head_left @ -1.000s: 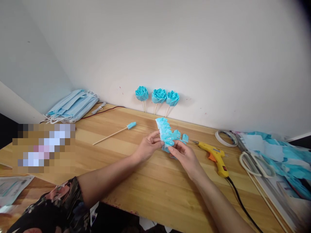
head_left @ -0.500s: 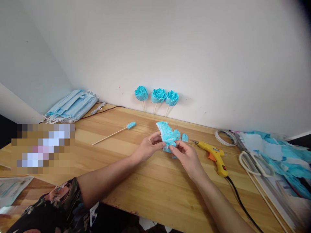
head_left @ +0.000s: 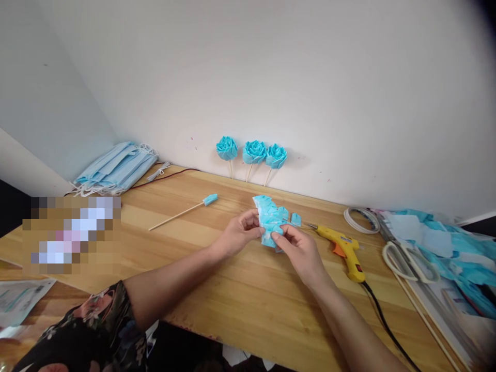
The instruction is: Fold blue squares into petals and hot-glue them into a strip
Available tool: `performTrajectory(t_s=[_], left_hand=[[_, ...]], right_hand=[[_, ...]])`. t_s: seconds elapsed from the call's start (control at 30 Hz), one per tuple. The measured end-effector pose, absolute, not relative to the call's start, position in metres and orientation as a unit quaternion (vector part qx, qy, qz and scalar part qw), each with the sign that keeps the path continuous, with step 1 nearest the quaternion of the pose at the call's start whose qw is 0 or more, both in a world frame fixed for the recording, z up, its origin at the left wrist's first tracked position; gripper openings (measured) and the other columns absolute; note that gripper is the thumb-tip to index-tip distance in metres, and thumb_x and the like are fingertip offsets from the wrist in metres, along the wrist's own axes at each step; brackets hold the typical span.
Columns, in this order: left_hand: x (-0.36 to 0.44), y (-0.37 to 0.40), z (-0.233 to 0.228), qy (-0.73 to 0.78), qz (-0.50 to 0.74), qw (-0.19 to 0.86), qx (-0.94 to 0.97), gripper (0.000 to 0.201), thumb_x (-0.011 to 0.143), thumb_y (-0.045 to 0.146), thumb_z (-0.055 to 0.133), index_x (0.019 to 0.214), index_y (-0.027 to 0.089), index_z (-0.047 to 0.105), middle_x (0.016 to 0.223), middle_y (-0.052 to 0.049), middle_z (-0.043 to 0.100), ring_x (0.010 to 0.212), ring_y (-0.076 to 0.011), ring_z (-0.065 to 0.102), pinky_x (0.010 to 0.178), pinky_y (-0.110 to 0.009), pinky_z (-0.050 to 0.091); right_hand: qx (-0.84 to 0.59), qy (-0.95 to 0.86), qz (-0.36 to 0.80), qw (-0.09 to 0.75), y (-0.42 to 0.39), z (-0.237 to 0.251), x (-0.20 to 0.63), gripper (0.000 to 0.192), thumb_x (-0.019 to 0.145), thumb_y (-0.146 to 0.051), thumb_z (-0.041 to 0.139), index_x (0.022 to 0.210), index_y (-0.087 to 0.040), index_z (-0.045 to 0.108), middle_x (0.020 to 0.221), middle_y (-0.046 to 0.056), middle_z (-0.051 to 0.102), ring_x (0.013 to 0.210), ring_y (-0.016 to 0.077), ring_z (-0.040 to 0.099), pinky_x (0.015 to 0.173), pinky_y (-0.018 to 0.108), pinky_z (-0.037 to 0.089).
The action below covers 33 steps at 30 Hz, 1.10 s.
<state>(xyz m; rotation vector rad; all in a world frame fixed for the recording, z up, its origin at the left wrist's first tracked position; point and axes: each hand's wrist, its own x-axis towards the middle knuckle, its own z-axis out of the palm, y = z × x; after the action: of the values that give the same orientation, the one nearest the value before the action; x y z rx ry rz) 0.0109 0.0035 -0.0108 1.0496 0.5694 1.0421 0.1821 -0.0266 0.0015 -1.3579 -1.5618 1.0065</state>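
Over on the far left of the pale wooden table (head_left: 240, 305) there's a stack of light blue disposable face masks (head_left: 114, 168), and a thin wooden skewer with a small blue fabric tip (head_left: 182, 212) lies a bit right of it. Three finished blue fabric roses on sticks (head_left: 252, 154) lean on the white wall behind.

Dead centre, just above the table, is the strip of folded, overlapping blue mask-fabric petals (head_left: 270, 219). The left hand (head_left: 237, 235) pinches its left edge with thumb and fingertips, and the right hand (head_left: 300, 250) is closed on its lower right end, so both are holding the same piece. A few loose blue folded petals (head_left: 290, 217) sit just beside it.

My guess is that the strip is super light, soft and floppy, so the folds could slip apart; I'd pinch it along the bottom edge where the layers join.

Right of that lie a yellow hot glue gun with a black cord (head_left: 343, 250), a white roll of tape (head_left: 362, 219), white-handled scissors (head_left: 406, 261) and a pile of blue fabric offcuts (head_left: 461, 248). No readable writing anywhere.
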Motion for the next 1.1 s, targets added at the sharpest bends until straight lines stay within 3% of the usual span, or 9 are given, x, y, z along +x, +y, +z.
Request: performTrajectory(t_s=[0.23, 0.53, 0.87, 1.1], left_hand=[[0.009, 0.005, -0.011, 0.282, 0.47, 0.687, 0.478, 0.045, 0.07, 0.031, 0.075, 0.109, 0.015, 0.059, 0.083, -0.004, 0.064, 0.073, -0.0136, 0.058, 0.07, -0.027, 0.043], [0.012, 0.002, -0.014, 0.272, 0.448, 0.674, 0.522, 0.049, 0.071, 0.036, 0.074, 0.112, 0.014, 0.058, 0.082, -0.003, 0.061, 0.079, -0.015, 0.057, 0.076, -0.029, 0.043], [0.011, 0.003, -0.016, 0.263, 0.441, 0.671, 0.535, 0.05, 0.072, 0.037, 0.073, 0.114, 0.015, 0.058, 0.084, -0.004, 0.062, 0.08, -0.0153, 0.058, 0.078, -0.03, 0.044], [0.009, 0.006, -0.013, 0.252, 0.467, 0.686, 0.498, 0.048, 0.072, 0.032, 0.074, 0.113, 0.015, 0.057, 0.087, -0.005, 0.065, 0.079, -0.0148, 0.059, 0.074, -0.028, 0.045]], right_hand=[[-0.521, -0.598, 0.443, 0.418, -0.024, 0.0, 0.186, 0.035, 0.086, -0.049, 0.052, 0.072, -0.019, 0.062, 0.066, 0.001, 0.058, 0.063, 0.0159, 0.055, 0.063, 0.029, 0.046], [-0.522, -0.629, 0.423, 0.391, -0.024, -0.009, 0.184, 0.022, 0.08, -0.04, 0.061, 0.079, -0.018, 0.063, 0.073, 0.001, 0.059, 0.067, 0.0153, 0.052, 0.063, 0.026, 0.045], [-0.546, -0.664, 0.346, 0.377, -0.026, -0.008, 0.186, 0.026, 0.082, -0.041, 0.057, 0.069, -0.018, 0.058, 0.064, 0.0, 0.054, 0.061, 0.0142, 0.048, 0.057, 0.026, 0.04], [-0.532, -0.614, 0.394, 0.429, -0.024, -0.008, 0.191, 0.042, 0.089, -0.051, 0.046, 0.066, -0.018, 0.058, 0.067, 0.002, 0.058, 0.064, 0.0159, 0.053, 0.06, 0.026, 0.043]])
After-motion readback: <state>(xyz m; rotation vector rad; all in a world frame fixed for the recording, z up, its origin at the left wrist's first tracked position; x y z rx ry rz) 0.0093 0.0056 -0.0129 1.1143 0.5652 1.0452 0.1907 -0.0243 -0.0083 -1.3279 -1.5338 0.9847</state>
